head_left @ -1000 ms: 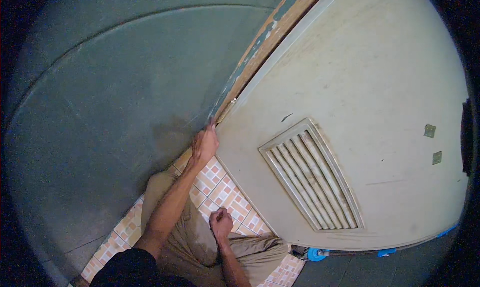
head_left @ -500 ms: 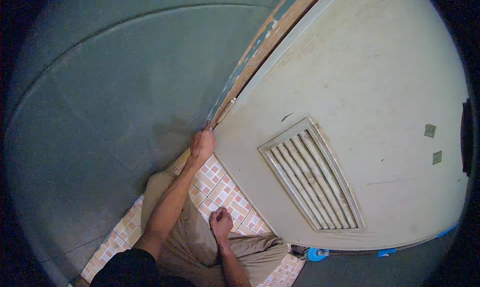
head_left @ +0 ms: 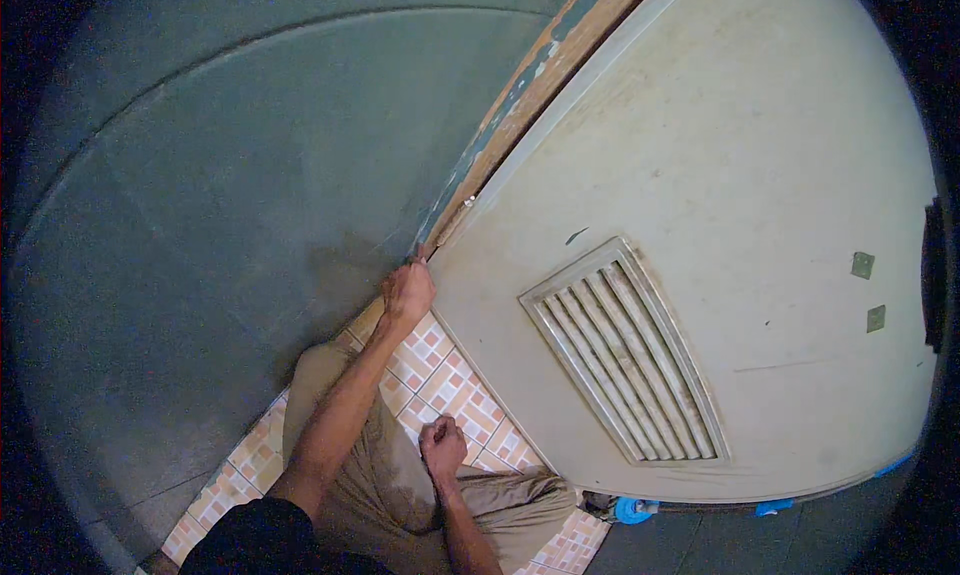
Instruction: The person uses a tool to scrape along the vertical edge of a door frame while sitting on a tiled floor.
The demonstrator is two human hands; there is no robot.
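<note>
My left hand (head_left: 408, 291) reaches forward to the bottom end of the wooden door frame (head_left: 452, 203), where grey-green paint is worn to bare wood. Its fingers are closed, with the tips at the frame's edge beside the green wall; whatever they grip, if anything, is hidden. Close to my lap, my right hand (head_left: 443, 447) is curled above the tiled floor, and I cannot make out anything inside it. The off-white door (head_left: 760, 155) stands to the right of both hands, its lower edge near my left wrist.
A slatted vent (head_left: 625, 360) is set low in the door. The dark green wall (head_left: 240, 205) fills the left side. Pink-and-white patterned tiles (head_left: 455, 390) lie between wall and door. A round blue object (head_left: 630, 510) sits by the door's bottom corner. My bent legs (head_left: 370, 465) are below.
My left hand has shifted very slightly at the frame's bottom end, still closed. The right hand stays where it was.
</note>
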